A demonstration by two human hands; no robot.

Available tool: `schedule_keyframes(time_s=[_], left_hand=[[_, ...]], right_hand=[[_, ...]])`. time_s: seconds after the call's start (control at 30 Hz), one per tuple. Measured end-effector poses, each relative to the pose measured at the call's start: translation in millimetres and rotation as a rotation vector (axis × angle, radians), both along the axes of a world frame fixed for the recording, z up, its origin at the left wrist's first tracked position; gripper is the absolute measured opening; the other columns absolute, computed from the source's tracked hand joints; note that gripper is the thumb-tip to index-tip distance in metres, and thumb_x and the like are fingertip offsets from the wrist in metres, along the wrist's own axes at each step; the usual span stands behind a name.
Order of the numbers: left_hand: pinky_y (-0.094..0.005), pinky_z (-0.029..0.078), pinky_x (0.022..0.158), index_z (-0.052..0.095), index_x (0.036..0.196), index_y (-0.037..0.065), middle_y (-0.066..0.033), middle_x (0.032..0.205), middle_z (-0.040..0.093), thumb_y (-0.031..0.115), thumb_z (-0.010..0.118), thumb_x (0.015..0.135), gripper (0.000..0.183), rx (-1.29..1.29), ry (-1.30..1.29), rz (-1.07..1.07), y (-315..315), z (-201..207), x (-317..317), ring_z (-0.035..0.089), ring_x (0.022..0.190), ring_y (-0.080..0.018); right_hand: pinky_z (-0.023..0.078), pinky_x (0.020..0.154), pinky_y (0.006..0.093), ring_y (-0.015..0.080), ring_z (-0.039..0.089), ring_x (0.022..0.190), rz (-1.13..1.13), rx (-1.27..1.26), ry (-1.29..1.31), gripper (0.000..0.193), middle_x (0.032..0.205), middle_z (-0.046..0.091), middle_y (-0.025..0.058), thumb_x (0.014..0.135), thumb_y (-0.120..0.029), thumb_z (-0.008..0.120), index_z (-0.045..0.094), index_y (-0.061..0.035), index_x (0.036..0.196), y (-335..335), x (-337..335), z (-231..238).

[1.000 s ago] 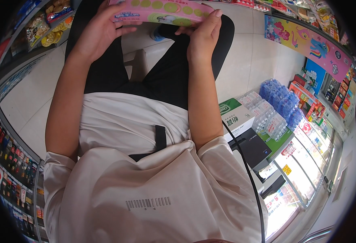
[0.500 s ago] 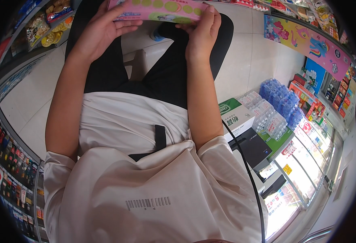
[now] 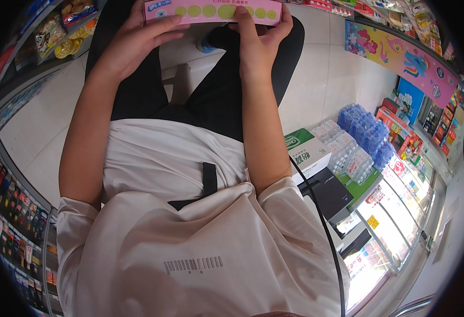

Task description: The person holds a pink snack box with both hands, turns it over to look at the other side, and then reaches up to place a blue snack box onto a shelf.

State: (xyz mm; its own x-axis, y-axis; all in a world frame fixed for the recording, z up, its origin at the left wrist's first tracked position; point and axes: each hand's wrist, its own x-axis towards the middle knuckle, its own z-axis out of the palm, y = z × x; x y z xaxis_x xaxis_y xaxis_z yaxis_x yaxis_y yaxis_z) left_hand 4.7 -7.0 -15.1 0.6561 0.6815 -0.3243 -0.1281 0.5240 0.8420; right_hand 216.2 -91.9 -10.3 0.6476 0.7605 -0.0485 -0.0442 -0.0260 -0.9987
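A long pink box [image 3: 203,10] with a row of green circles is at the top edge, above my knees, partly cut off by the picture. Around its left end closes my left hand [image 3: 139,38], the thumb along the lower edge. My right hand [image 3: 259,45] grips the right part, its thumb pressed on the face with the circles and its other fingers bent round the right end. The far side of the box is out of sight.
Shelves of packaged snacks [image 3: 65,31] rise at the upper left, with a rack of small goods [image 3: 18,216] below. To the right stand shrink-wrapped bottles [image 3: 364,132], a white-and-green carton [image 3: 308,150] and a black device [image 3: 327,190]. A dark cable [image 3: 322,211] hangs beside my right arm.
The box has tipped, so its face with the circles shows more and its lower green-patterned side no longer does. My right thumb has moved left onto that face.
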Motion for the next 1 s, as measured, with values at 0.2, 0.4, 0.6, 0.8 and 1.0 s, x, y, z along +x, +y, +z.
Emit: schedule_keyframes(time_s=[0.2,0.4,0.6,0.8,1.0], left_hand=[[-0.0421,0.051,0.107,0.036,0.151,0.01,-0.0177,0.14,0.058,0.014,0.062,0.102,0.055,-0.003,-0.02,0.004,2,-3,-5,0.062,0.128,-0.03],[-0.0429,0.051,0.106,0.037,0.15,0.01,-0.0181,0.14,0.057,0.013,0.063,0.101,0.055,-0.038,-0.038,0.028,2,-2,-7,0.062,0.128,-0.0298],[-0.0436,0.052,0.105,0.037,0.15,0.008,-0.0184,0.138,0.058,0.012,0.064,0.1,0.057,-0.041,-0.035,0.036,4,-3,-9,0.063,0.126,-0.0296],[-0.0433,0.053,0.105,0.037,0.15,0.008,-0.0183,0.138,0.058,0.013,0.064,0.099,0.058,-0.049,-0.036,0.051,4,-3,-11,0.063,0.124,-0.0295],[-0.0432,0.053,0.105,0.037,0.15,0.008,-0.0183,0.138,0.058,0.015,0.064,0.099,0.058,-0.044,-0.053,0.044,6,-5,-12,0.063,0.124,-0.0295]], right_hand=[[0.048,0.104,0.0341,0.0221,0.052,0.127,0.067,0.071,-0.051,0.083,0.14,0.046,0.0163,0.093,-0.006,0.077,0.018,-0.0021,0.151,3,-6,-2],[0.048,0.105,0.0341,0.022,0.052,0.127,0.079,0.105,-0.062,0.082,0.141,0.045,0.0156,0.093,-0.005,0.076,0.018,-0.0023,0.151,6,-10,-3],[0.048,0.105,0.0343,0.0221,0.051,0.127,0.082,0.11,-0.074,0.082,0.141,0.045,0.0153,0.093,-0.005,0.076,0.019,-0.0026,0.151,9,-14,0],[0.049,0.104,0.035,0.0224,0.051,0.127,0.082,0.075,-0.066,0.083,0.141,0.045,0.0152,0.093,-0.004,0.076,0.018,-0.0036,0.152,11,-17,2],[0.052,0.103,0.0361,0.0235,0.053,0.127,0.105,0.062,-0.064,0.09,0.142,0.043,0.0162,0.091,-0.003,0.077,0.013,-0.0049,0.155,13,-20,6]])
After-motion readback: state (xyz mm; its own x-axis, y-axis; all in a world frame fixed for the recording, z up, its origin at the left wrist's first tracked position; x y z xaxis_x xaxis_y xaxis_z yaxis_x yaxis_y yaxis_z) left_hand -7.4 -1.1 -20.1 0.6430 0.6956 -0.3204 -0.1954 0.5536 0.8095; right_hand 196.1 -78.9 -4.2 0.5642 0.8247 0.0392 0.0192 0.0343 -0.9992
